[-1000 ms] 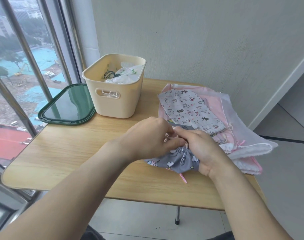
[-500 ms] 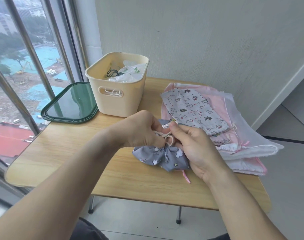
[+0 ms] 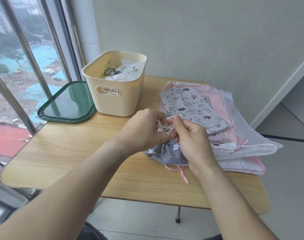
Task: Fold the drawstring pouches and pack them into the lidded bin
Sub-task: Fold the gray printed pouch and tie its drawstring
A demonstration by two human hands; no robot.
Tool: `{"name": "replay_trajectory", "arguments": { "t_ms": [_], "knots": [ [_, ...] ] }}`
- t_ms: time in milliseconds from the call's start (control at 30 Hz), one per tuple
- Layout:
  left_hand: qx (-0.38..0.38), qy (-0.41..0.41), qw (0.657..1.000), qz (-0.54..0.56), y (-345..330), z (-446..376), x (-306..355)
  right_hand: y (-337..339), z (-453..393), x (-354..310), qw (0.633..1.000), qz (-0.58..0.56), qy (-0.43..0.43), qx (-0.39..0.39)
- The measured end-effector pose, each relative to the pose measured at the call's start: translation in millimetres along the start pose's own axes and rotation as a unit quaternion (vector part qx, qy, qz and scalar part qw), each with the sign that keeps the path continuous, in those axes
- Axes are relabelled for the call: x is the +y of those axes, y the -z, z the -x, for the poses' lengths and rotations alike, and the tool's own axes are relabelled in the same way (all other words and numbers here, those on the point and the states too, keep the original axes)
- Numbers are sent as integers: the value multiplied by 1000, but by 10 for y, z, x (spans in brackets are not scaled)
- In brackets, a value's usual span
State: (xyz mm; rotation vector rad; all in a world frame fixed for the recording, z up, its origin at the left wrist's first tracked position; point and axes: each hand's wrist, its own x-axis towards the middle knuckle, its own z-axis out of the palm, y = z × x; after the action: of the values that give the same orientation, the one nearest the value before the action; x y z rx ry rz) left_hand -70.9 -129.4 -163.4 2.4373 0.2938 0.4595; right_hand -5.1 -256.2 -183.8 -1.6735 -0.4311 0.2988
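A bunched-up grey drawstring pouch (image 3: 166, 152) with a cloud and star print is sat on the desk (image 3: 75, 153), near the front edge. Its white cord (image 3: 166, 128) is pinched by the left hand (image 3: 146, 134) and the right hand (image 3: 191, 141), both raised just above the pouch, fingers curled in close together. Just to the right, a stack of flat pouches (image 3: 222, 129) is laid out, animal-print one on top. Behind, the cream bin (image 3: 115, 85) is stood open with a few things already inside, and its green lid (image 3: 66, 103) is parked beside it by the window.
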Motion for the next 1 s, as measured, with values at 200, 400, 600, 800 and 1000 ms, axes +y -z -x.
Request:
{"name": "replay_trajectory", "arguments": {
  "t_ms": [200,400,600,800,1000],
  "knots": [
    [-24,16,998,60,17,-14,-47,8,47,-9,999,10,49,-22],
    [33,-24,999,-20,-20,-10,-46,-3,28,-25,994,-96,-38,-17],
    [76,-76,994,-12,1,26,-17,30,-24,-47,994,-99,-45,11],
    [74,-112,991,-19,-15,32,-31,75,-32,-46,992,-104,-67,-36],
    [81,-80,993,-10,22,18,-61,318,-80,-99,985,-42,-36,-163]
  ]
}}
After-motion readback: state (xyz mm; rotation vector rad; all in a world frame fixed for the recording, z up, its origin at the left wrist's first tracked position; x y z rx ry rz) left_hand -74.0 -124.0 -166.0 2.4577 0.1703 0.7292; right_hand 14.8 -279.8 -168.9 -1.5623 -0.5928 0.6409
